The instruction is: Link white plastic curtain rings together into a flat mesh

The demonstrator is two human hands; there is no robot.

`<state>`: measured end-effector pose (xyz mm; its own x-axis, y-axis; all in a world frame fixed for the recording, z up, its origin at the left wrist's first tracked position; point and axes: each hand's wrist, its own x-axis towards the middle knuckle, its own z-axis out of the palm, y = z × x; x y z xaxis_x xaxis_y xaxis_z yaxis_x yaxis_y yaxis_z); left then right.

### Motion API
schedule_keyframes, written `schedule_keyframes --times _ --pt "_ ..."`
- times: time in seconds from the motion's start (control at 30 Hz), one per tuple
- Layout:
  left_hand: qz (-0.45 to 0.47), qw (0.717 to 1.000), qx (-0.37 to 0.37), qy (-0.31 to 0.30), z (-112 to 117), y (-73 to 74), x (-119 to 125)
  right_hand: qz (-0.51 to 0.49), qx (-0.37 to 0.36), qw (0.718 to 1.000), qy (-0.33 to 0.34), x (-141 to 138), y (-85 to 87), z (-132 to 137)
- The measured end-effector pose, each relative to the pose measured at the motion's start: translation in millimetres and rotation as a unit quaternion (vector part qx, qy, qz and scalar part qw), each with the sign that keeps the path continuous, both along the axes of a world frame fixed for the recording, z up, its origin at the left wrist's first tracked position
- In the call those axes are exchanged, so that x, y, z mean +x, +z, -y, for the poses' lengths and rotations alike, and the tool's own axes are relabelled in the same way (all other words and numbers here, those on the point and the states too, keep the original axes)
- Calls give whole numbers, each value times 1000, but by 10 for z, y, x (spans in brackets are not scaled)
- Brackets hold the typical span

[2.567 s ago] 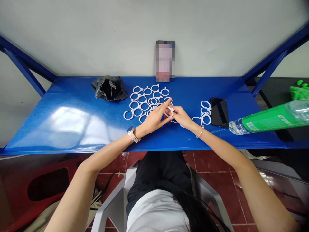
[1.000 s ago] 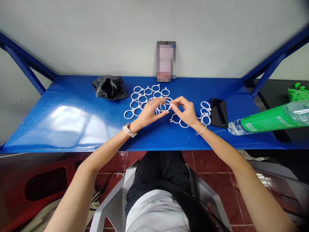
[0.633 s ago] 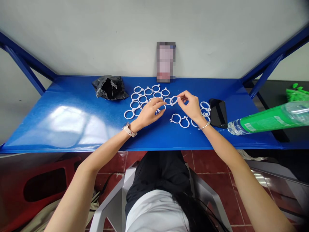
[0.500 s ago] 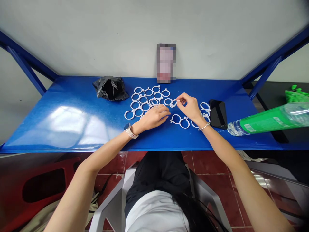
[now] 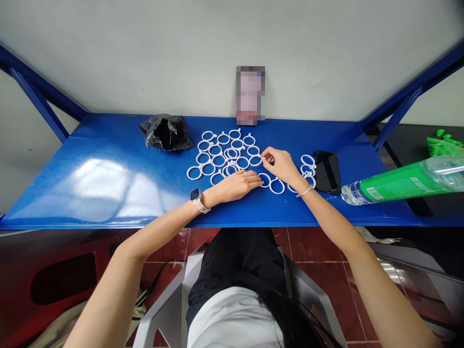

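Observation:
Several white plastic rings [image 5: 219,153] lie in rows on the blue table [image 5: 108,179]. My right hand [image 5: 282,165] pinches the edge of one white ring [image 5: 255,161] at the right end of that group, with the ring flat on the table. My left hand [image 5: 235,185] lies flat with fingers stretched out, its tips touching a loose ring [image 5: 265,180]. Another loose ring [image 5: 277,186] lies beside it, under my right wrist. A small pile of rings [image 5: 308,166] sits to the right of my right hand.
A crumpled black plastic bag [image 5: 165,133] lies at the back left. A black phone [image 5: 327,169] rests right of the small ring pile. A green-labelled bottle [image 5: 398,181] juts in from the right. A blurred upright card [image 5: 250,95] leans on the wall.
My right hand carried a ring from in front of me and lowered it at the right end of the rows. My left hand let go, drew back and settled flat by the loose rings.

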<state>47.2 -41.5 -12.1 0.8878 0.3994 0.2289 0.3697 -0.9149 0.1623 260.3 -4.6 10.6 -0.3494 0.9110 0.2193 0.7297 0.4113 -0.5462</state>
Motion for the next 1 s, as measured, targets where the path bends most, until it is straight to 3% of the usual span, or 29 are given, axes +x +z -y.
schedule_keyframes --times 0.33,0.5,0.7,0.83,1.0 --pt "26 1000 5 -6 -9 -6 -1 56 13 998 0 -13 -39 14" --pt "114 993 -11 16 -38 47 -34 22 47 999 14 -49 -7 53" --pt "262 954 -95 114 -116 209 -126 -103 2 991 88 -111 82 122" --pt "310 921 -173 163 -126 296 -149 -154 -30 983 96 -130 125 153" --pt "359 891 -196 196 -100 305 -139 -216 -81 968 102 -140 115 166"
